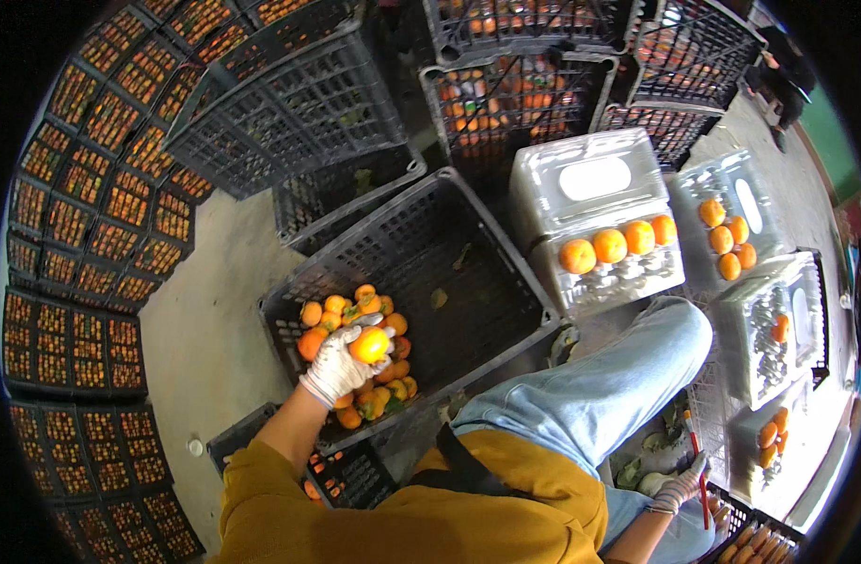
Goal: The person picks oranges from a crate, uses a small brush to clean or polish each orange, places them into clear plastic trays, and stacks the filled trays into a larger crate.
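Note:
My left hand (pixel 341 365), in a white glove, is closed around an orange persimmon (pixel 367 345). It is above a heap of persimmons (pixel 366 303) in the left end of a large black crate (pixel 502 246). Low at the right, beside my bent knee, my right hand (pixel 679 487), also gloved, grips a slim tool with red handles (pixel 704 500); its exact kind is unclear. Clear plastic trays stand to the right of the crate. The nearest tray (pixel 628 274) carries a row of persimmons (pixel 610 246) along its upper part.
Another clear tray (pixel 731 202) with several persimmons stands at the far right, with more trays nearer. Empty-looking black crates (pixel 294 113) are stacked behind the large one. Filled crates (pixel 82 348) line the left side. A person (pixel 784 80) is at the upper right.

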A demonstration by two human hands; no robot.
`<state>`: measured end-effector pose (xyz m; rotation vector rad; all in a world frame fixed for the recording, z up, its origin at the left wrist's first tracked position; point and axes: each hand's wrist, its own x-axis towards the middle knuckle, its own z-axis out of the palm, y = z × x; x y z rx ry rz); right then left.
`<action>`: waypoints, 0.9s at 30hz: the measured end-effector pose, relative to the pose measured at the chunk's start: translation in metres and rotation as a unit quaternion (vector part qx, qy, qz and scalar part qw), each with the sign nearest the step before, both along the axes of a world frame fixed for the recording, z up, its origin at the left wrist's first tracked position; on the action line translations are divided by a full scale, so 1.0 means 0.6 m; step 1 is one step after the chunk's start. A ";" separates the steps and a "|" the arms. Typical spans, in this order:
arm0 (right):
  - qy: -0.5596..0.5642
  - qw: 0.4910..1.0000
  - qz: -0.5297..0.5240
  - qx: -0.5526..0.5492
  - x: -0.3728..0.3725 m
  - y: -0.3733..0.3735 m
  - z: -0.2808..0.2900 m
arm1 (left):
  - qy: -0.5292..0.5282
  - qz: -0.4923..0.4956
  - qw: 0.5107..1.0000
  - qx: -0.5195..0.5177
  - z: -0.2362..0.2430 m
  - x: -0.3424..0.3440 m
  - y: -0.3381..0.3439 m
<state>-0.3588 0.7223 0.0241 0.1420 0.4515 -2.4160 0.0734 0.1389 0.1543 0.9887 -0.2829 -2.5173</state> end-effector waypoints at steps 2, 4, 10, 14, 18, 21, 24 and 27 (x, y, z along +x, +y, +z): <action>0.133 0.761 -0.276 0.572 0.033 -0.088 0.046 | 0.001 -0.090 0.979 -0.184 0.029 -0.074 0.020; 0.109 0.690 -0.332 0.634 0.059 -0.150 0.109 | 0.063 -0.152 0.940 -0.300 0.076 -0.161 0.046; 0.204 0.657 -0.399 0.606 0.053 -0.120 0.094 | 0.105 -0.274 0.684 -0.668 0.139 -0.411 0.146; 0.176 0.694 -0.386 0.582 0.075 -0.171 0.160 | 0.216 -0.336 0.888 -0.227 0.144 -0.515 0.245; 0.126 0.683 -0.400 0.598 0.089 -0.184 0.194 | 0.224 -0.405 0.852 -0.244 0.120 -0.577 0.327; 0.131 0.694 -0.394 0.588 0.091 -0.175 0.181 | 0.213 -0.439 0.839 -0.241 0.119 -0.595 0.376; 0.140 0.711 -0.410 0.554 0.091 -0.186 0.185 | 0.194 -0.448 0.814 -0.314 0.106 -0.610 0.402; 0.126 0.720 -0.404 0.550 0.091 -0.187 0.194 | 0.162 -0.460 0.812 -0.320 0.103 -0.625 0.412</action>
